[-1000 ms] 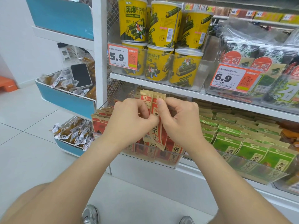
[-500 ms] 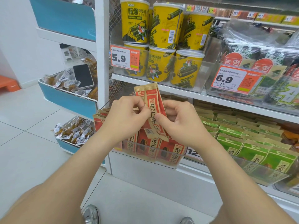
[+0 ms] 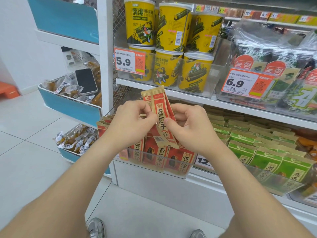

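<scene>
Holding a red packet (image 3: 162, 115) of sunflower seeds upright and slightly tilted in front of a shop shelf (image 3: 240, 107), a person grips it with both hands just above a clear bin (image 3: 181, 172) of matching red packets (image 3: 152, 152). The left hand (image 3: 135, 121) has its fingers curled and pinches the packet's left edge. The right hand (image 3: 190, 127) closes on the right side, its thumb pressed on the printed front and its fingers folded behind. The packet's tan top edge stands above both hands, and its lower end with the barcode points down toward the bin. Green packets (image 3: 248, 145) fill the same shelf to the right. Yellow tubs (image 3: 171, 31) are stacked on the shelf above, behind a 5.9 price tag (image 3: 130, 61). A phone (image 3: 86, 80) lies in a blue basket (image 3: 68, 105) of wrapped snacks at the left.
</scene>
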A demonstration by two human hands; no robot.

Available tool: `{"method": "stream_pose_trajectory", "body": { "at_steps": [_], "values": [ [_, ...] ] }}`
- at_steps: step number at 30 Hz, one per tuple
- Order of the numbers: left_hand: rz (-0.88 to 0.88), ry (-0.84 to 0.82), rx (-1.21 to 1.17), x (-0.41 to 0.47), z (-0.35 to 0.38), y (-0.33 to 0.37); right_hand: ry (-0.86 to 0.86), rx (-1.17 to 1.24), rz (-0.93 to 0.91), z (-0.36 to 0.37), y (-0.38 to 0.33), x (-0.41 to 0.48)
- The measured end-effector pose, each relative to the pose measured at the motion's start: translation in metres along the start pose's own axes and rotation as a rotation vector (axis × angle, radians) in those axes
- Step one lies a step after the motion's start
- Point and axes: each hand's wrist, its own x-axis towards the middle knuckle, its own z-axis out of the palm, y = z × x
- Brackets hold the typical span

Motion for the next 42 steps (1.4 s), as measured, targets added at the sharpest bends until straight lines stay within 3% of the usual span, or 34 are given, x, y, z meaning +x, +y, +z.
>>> {"method": "stream_pose_trajectory", "body": {
  "at_steps": [9,14,17,19,23,26,29,33,36,39,42],
  "values": [
    [0.009,0.042,-0.008,-0.001,0.000,0.000,0.072,-0.032,0.005,0.005,-0.008,-0.002],
    [0.045,0.135,-0.055,-0.009,0.005,0.007,0.253,0.086,0.009,0.008,-0.017,-0.004],
    [-0.088,0.056,-0.271,-0.007,0.004,0.010,0.317,0.408,0.066,0.005,-0.025,-0.004],
    [-0.225,-0.014,-0.524,-0.005,0.002,0.012,0.307,0.474,0.082,0.002,-0.025,-0.005],
    [-0.260,-0.095,-0.723,-0.002,-0.004,0.008,0.321,0.257,-0.006,-0.001,-0.019,-0.004],
    [-0.230,-0.075,-0.748,0.001,-0.008,0.005,0.400,0.012,0.000,-0.005,-0.014,-0.003],
    [-0.196,-0.017,-0.786,0.001,-0.007,0.006,0.329,-0.202,-0.036,-0.006,-0.010,-0.004],
    [-0.159,0.140,-0.844,0.000,-0.008,0.009,0.193,-0.254,0.024,-0.007,-0.005,-0.006],
    [-0.140,0.215,-0.795,-0.001,-0.011,0.010,0.210,-0.319,0.062,-0.004,-0.003,-0.007],
    [-0.063,0.139,-0.798,-0.006,-0.008,0.013,0.319,-0.315,0.066,0.002,-0.006,-0.006],
    [-0.016,0.098,-0.690,-0.009,-0.003,0.014,0.299,-0.386,0.094,0.002,-0.008,-0.004]
  ]
}}
